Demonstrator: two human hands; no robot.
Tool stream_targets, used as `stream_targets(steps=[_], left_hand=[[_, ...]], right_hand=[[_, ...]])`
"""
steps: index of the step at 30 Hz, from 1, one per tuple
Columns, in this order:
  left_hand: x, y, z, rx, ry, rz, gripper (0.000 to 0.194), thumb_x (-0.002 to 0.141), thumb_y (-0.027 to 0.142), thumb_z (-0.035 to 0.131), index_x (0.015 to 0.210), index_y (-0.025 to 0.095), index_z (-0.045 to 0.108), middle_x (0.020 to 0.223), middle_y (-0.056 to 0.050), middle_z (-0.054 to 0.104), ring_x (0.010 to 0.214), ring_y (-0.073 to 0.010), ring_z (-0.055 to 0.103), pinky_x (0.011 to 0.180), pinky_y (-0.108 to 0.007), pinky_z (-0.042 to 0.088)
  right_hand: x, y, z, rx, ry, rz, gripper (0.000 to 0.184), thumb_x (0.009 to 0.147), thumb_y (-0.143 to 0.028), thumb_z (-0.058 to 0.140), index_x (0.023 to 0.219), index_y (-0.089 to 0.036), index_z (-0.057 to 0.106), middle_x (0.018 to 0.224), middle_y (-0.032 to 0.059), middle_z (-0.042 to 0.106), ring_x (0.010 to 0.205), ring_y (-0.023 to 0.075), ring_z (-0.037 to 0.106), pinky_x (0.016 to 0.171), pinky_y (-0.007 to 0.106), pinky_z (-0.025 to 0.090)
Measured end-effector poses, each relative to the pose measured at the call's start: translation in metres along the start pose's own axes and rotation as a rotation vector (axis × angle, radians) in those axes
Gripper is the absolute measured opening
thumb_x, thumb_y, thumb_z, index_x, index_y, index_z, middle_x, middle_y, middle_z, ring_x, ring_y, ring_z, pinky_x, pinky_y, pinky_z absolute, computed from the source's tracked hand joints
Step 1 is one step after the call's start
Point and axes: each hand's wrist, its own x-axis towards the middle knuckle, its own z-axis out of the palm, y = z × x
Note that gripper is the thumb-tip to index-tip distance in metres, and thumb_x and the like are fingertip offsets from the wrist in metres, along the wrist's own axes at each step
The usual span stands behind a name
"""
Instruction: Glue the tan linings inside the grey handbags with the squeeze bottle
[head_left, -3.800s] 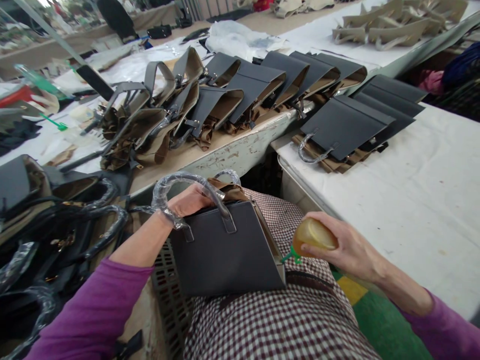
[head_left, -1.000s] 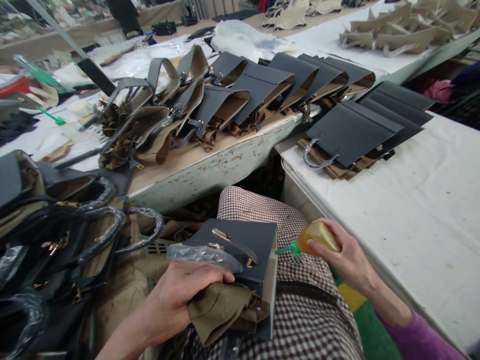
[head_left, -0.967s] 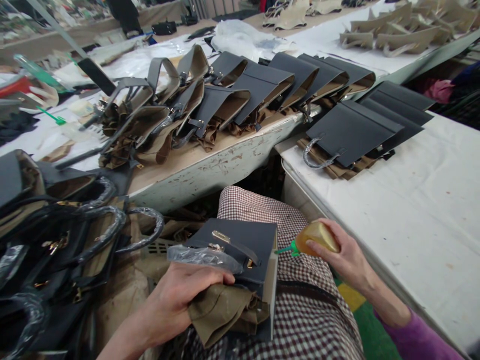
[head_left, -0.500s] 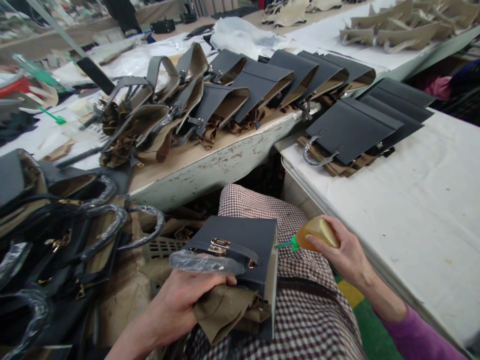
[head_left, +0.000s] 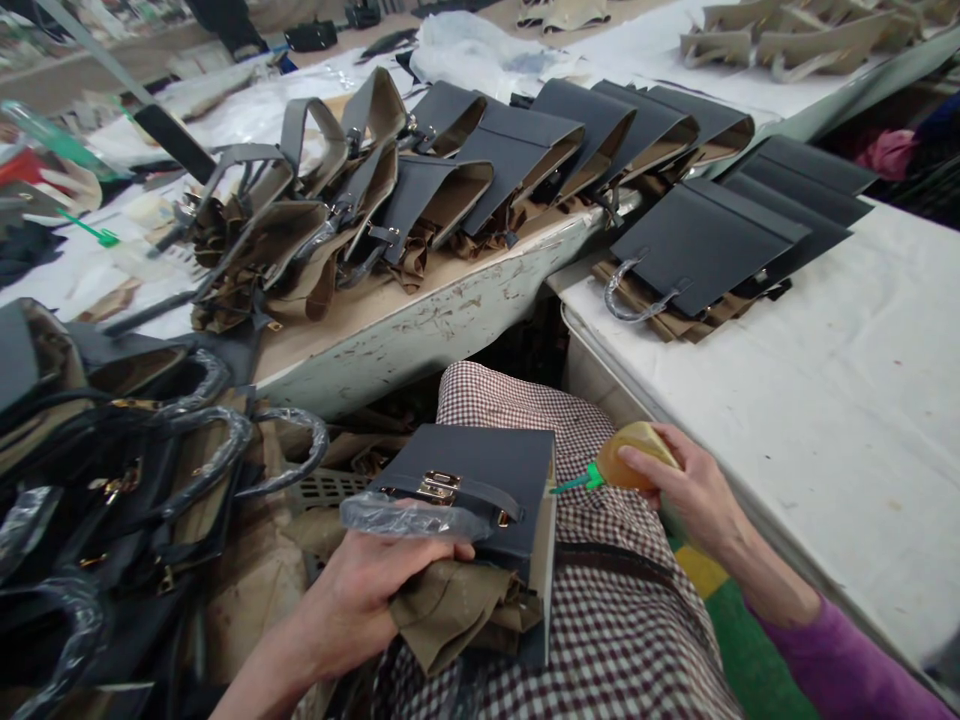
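A dark grey handbag (head_left: 487, 480) with a gold clasp rests on my checked lap, its olive lining (head_left: 457, 615) spilling out toward me. My left hand (head_left: 367, 595) is closed round the bag's plastic-wrapped handle (head_left: 409, 518) and the lining. My right hand (head_left: 694, 490) grips a small amber squeeze bottle (head_left: 634, 465) with a green nozzle. The nozzle points at the bag's right edge, a short way off it.
A row of dark grey bags (head_left: 480, 180) leans along the worn table edge (head_left: 420, 320) ahead. More flat bags (head_left: 712, 240) lie on the white table (head_left: 825, 400) at right. A heap of bags with wrapped handles (head_left: 112, 470) crowds the left.
The bag was turned from upright on my lap to lying with its clasp up, and my left hand shifted from the top to the handle and lining. In the last second the bottle's nozzle edged closer.
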Motion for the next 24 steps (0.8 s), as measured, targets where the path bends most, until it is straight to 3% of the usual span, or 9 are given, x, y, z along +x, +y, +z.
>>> stream_targets(steps=[8,13,24], left_hand=[[0.003,-0.001,-0.001,0.009,0.005,0.026,0.021,0.092,0.015,0.068,0.111,0.024,0.071,0.104,-0.002,0.08,0.097,-0.0184,0.077,0.09,-0.024,0.057],[0.002,-0.003,0.0,0.05,-0.007,0.018,0.023,0.092,0.013,0.068,0.111,0.026,0.071,0.104,0.002,0.081,0.098,-0.0144,0.076,0.093,-0.019,0.053],[0.004,-0.003,0.0,0.01,-0.026,0.007,0.022,0.094,0.013,0.069,0.113,0.025,0.07,0.106,0.001,0.081,0.1,-0.0134,0.078,0.093,-0.016,0.055]], right_hand=[[0.0,0.006,-0.002,0.066,-0.118,0.05,0.052,0.081,-0.06,0.081,0.108,-0.017,0.067,0.079,0.0019,0.067,0.052,0.0152,0.053,0.04,0.025,0.042],[-0.005,0.002,-0.002,0.134,-0.191,0.084,0.051,0.08,-0.056,0.083,0.106,-0.016,0.067,0.079,0.0033,0.068,0.054,0.0152,0.054,0.037,0.022,0.038],[-0.029,-0.013,-0.003,0.23,-0.305,0.122,0.045,0.084,-0.054,0.082,0.105,-0.017,0.068,0.08,0.0039,0.066,0.059,0.015,0.054,0.04,0.019,0.038]])
